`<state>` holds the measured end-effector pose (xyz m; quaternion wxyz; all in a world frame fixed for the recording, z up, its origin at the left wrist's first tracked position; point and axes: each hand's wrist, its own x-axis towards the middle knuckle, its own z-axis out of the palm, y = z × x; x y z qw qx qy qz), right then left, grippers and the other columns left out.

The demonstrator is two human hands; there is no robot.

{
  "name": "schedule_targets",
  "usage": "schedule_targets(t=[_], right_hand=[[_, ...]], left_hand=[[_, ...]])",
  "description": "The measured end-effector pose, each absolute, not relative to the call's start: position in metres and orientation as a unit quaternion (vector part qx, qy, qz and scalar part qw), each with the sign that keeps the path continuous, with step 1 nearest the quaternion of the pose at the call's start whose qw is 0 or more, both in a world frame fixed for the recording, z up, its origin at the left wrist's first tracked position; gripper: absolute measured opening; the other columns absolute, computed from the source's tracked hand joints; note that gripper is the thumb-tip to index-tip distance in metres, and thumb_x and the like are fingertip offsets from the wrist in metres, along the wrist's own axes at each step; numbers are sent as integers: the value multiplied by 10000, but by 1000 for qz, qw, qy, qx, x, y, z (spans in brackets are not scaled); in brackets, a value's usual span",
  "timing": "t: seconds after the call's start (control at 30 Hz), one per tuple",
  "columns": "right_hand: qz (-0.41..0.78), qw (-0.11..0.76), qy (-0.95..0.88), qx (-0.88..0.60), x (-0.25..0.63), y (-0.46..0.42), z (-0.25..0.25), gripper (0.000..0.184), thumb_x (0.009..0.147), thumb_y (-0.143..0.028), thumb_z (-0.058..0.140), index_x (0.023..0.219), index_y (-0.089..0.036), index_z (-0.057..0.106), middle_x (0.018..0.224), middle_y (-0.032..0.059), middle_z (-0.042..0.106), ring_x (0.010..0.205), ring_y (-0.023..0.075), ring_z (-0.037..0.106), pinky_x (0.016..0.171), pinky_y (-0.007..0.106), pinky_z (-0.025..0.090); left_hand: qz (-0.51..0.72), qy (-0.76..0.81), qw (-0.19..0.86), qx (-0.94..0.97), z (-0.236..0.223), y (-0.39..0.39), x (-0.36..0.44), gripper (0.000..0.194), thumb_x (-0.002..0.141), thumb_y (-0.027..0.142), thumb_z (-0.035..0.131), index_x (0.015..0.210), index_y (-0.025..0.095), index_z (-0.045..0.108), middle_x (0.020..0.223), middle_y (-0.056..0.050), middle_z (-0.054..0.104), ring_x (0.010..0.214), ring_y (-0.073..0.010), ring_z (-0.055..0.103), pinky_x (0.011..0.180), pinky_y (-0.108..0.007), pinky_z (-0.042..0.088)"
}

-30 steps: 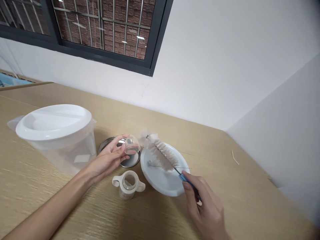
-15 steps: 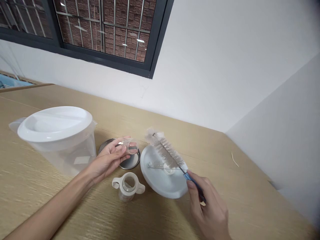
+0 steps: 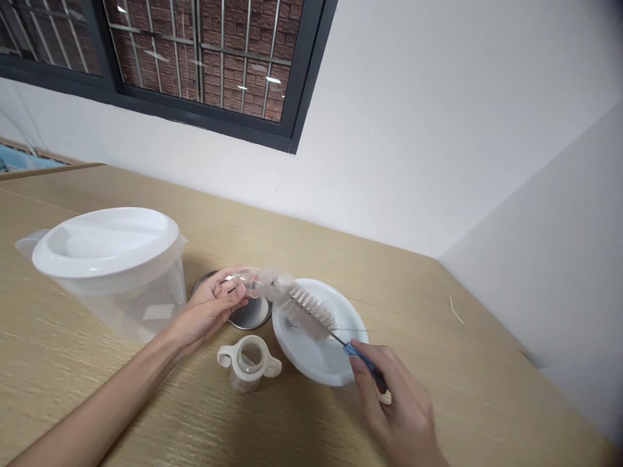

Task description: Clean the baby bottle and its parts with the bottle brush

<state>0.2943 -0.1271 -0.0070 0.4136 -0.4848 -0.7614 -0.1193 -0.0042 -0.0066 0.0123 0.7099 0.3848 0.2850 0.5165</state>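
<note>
My left hand (image 3: 207, 314) is closed round a small clear plastic cap (image 3: 247, 279), its open mouth turned to the right. In my right hand (image 3: 402, 402), the fingers grip the blue handle of a bottle brush (image 3: 311, 308). The brush's pale bristle tip is at the cap's mouth; whether it has gone inside I cannot tell. Below the brush stands a white bowl (image 3: 318, 376) with small parts and a thin wire in it, now partly hidden. Between my arms a two-handled baby bottle (image 3: 248, 363) stands upright without a lid.
A round metal dish (image 3: 253, 318) lies under my left hand. A large lidded plastic pitcher (image 3: 121, 285) stands at the left. On the wooden table (image 3: 413, 285) a thin pale strip (image 3: 456, 310) lies to the right. Behind are a white wall and a barred window (image 3: 204, 58).
My right hand has moved left, bringing the brush's tip from above the bowl to the cap's mouth. My left hand and the cap have hardly moved.
</note>
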Motion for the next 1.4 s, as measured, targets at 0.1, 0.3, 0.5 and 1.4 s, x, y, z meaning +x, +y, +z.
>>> schedule_targets(t=[0.1,0.3,0.5,1.4], right_hand=[[-115,411,-765,-483,294,-127,-8,274,955,-79,587,1207,-176,638,908,72,702,699,149,654,554,250,492],[-102,410,-779,-464,292,-127,-5,303,944,-46,583,1214,-174,633,911,74,701,737,160,669,577,259,511],[-101,403,-793,-445,293,-127,-3,336,932,-52,617,1252,-156,618,941,94,698,790,165,674,564,251,507],[-57,393,-810,-432,295,-124,-2,285,934,-61,637,1199,-166,618,876,57,683,657,126,625,504,225,462]], left_hand=[[518,279,709,389,12,-7,-4,430,792,232,883,1174,195,689,987,-34,789,889,-134,738,817,-200,570],[523,272,698,408,12,-6,-5,473,756,229,907,1165,192,673,1090,-70,782,957,-155,727,860,-215,544],[517,291,676,436,15,-6,-5,472,706,206,934,1102,197,677,940,-36,789,892,-173,744,813,-235,552],[454,278,600,597,8,-8,-5,499,648,98,919,1090,212,718,1109,-30,762,1023,-181,711,902,-298,563]])
